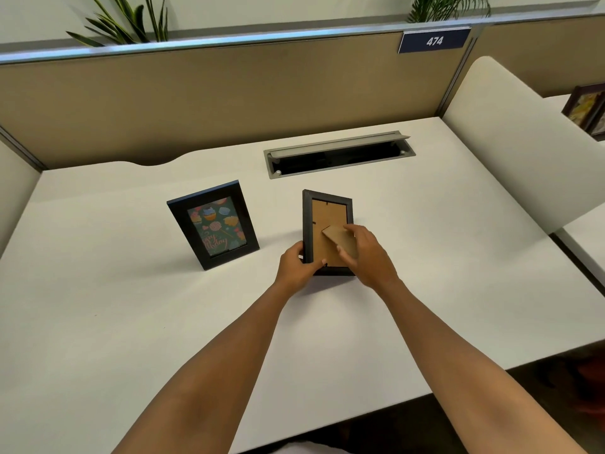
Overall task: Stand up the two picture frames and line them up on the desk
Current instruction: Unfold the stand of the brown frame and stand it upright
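A black picture frame with a cupcake birthday picture (214,228) stands upright on the white desk (131,322), left of centre, its front facing me. A second black frame (322,221) is tilted up off the desk with its brown cardboard back toward me. My left hand (296,267) grips its lower left corner. My right hand (366,253) pinches the brown cardboard stand flap (337,237), which is swung out from the back.
An open grey cable tray (339,155) is set into the desk behind the frames. Tan partition walls (229,93) enclose the back. A white side divider (523,152) rises at the right, with other frames (586,109) beyond it.
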### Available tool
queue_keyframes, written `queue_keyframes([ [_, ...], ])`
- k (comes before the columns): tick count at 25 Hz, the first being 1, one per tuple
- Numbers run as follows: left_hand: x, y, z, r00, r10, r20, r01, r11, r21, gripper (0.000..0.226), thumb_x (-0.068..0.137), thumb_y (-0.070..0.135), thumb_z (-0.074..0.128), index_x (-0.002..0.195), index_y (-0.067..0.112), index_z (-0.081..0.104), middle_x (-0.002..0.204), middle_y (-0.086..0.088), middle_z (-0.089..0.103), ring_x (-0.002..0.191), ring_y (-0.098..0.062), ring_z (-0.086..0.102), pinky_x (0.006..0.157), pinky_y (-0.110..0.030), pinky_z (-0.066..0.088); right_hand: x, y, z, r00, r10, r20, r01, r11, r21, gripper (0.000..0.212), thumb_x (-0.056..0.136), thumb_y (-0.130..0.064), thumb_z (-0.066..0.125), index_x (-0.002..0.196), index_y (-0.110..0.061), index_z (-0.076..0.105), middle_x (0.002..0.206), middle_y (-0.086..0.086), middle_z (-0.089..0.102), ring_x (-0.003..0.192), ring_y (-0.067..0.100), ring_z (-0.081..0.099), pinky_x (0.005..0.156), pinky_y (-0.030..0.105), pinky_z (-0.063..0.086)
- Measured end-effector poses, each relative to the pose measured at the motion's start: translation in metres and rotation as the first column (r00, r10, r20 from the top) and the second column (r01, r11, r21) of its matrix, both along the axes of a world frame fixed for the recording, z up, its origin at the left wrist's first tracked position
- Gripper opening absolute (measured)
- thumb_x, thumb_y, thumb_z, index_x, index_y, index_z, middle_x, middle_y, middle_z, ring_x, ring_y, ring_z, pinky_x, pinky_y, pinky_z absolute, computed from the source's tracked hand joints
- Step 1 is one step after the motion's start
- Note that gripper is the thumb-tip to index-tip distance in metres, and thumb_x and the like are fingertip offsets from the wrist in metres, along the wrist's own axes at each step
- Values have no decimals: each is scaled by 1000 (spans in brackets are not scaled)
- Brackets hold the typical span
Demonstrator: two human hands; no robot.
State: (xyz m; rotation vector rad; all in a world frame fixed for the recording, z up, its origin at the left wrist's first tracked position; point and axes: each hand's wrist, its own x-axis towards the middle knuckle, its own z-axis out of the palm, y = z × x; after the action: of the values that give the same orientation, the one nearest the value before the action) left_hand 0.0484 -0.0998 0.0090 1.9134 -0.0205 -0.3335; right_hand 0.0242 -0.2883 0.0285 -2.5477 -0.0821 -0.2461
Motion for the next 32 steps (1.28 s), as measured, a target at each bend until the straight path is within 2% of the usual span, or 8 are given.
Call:
queue_keyframes([
  [6,3,-2,16,984,-21,177,20,1000,5,42,82,27,77,115,37,52,96,28,58,85,5,60,60,-4,46,16,-17,23,991,132,-34,-133,991,-15,41,96,-28,66,130,-12,49,127,7,58,102,23,62,80,34,59],
  [10,2,-11,21,968,-45,248,34,998,46,26,83,24,70,100,32,53,88,12,63,77,-6,61,62,-13,53,15,-16,25,986,134,-95,-136,991,-12,26,95,-17,65,116,-11,51,112,8,62,86,28,62,74,41,57],
  [13,-1,-18,22,952,-84,295,52,992,114,17,84,18,65,95,19,52,82,0,60,73,-17,58,64,-27,55,12,-6,20,979,123,163,-74,957,-280,23,86,-5,71,107,-3,62,109,13,67,93,34,65,74,45,54],
  [17,-8,-27,29,934,-27,356,-42,982,184,23,83,14,61,91,28,44,72,15,46,63,-4,50,55,-10,35,8,7,14,933,43,358,96,928,-361,14,78,1,80,85,-5,70,76,9,66,63,29,59,52,37,50],
  [20,-13,-30,28,913,-25,406,-69,974,216,22,84,12,60,103,20,50,81,12,49,63,-8,50,59,-11,37,3,23,9,952,-104,288,161,970,-180,10,85,0,74,89,-8,75,76,5,69,65,26,61,52,38,55],
  [23,-13,-29,27,879,-5,477,-122,964,236,23,88,19,62,110,17,53,93,3,60,73,-15,58,62,-26,53,-7,45,6,967,-215,136,204,974,94,19,101,-17,56,110,-19,73,89,-2,73,81,18,63,65,37,57],
  [27,-13,-29,26,825,-24,565,-183,934,308,35,90,32,65,117,10,55,110,-7,66,91,-21,65,71,-33,60,-15,72,14,966,-251,-64,234,743,627,28,106,-38,46,118,-27,68,94,-33,69,92,-2,69,76,13,57],
  [32,-14,-25,19,827,-110,551,-165,890,426,56,84,29,75,128,4,51,120,-11,61,103,-22,63,70,-34,59,-1,90,28,929,-327,-175,352,629,693,32,97,-39,63,122,-18,67,107,-15,70,89,0,68,80,12,56],
])
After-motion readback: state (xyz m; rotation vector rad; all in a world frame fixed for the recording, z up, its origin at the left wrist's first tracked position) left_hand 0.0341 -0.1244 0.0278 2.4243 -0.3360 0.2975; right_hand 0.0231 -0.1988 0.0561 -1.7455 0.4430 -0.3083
